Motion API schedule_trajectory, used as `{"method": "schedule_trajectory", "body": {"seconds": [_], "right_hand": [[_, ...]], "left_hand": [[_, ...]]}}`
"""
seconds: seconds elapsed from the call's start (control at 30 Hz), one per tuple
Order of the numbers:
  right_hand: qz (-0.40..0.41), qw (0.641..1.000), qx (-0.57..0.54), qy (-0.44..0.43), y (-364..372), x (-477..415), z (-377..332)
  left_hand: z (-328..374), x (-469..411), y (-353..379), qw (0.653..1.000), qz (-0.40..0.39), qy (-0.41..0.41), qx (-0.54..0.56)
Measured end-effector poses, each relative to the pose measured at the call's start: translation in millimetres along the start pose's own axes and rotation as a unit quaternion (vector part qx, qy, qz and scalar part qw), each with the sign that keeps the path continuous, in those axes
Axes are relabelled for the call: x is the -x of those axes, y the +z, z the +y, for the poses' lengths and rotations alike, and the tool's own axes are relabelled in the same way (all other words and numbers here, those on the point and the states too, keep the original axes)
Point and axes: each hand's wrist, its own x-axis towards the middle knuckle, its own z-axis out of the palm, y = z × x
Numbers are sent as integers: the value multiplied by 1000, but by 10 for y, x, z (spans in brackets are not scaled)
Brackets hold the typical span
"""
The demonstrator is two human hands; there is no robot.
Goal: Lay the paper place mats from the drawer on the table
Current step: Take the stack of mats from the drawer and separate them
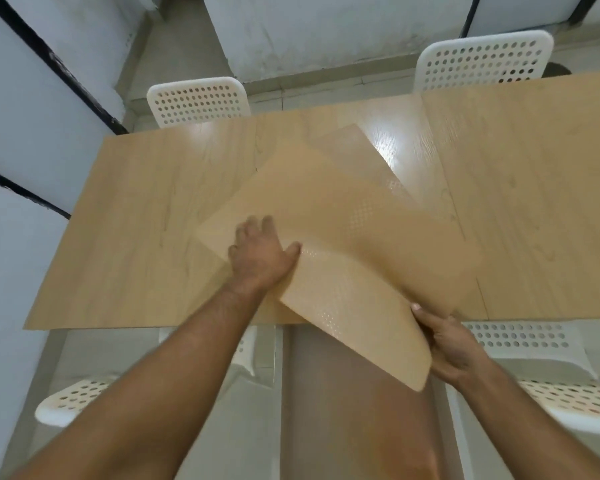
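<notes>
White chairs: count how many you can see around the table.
4: two chairs at the far side, left and right; two at the near side, left and right. Others may be out of view.

One view only, worn on the person's head, so nothing is shared with a second camera. It looks steeply down and forward from above the near long edge of the wooden table [146,209], close enough that both forearms enter from 6 o'clock and fill the lower frame. The tabletop runs from 9 o'clock to 3 o'clock, tilted, its right end higher. The wide-angle lens bends straight edges near the borders. White perforated chairs [198,102] stand beyond the far edge at 12 o'clock, with the wall behind them.
</notes>
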Motion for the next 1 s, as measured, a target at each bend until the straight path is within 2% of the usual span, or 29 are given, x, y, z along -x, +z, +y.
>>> {"method": "schedule_trajectory", "body": {"seconds": [0.1, 0.2, 0.33, 0.5, 0.57, 0.7, 0.8, 1.0], "right_hand": [[-41, 998, 39, 11, -97, 97, -42], [-53, 997, 48, 24, -121, 171, -88], [-40, 996, 80, 17, -89, 289, -171], [-29, 990, 135, -38, 92, 492, -242], [8, 984, 155, -85, 111, 572, -269], [135, 958, 179, -178, -87, 826, -354], [224, 930, 166, -237, -351, 1217, -539], [293, 884, 180, -318, -1090, 1830, -1037]], "left_hand": [[-345, -142, -227, 994, -10, -106, 22], [-609, -217, -393, 975, -23, -166, 143], [-917, -143, -532, 942, 28, -140, 303], [-917, 71, -612, 938, 66, -111, 321], [-830, 114, -643, 937, 76, -94, 328], [-543, 205, -610, 924, 71, -32, 374], [-164, 390, -553, 907, 39, 17, 419], [696, 877, -319, 875, -4, 30, 483]]}}
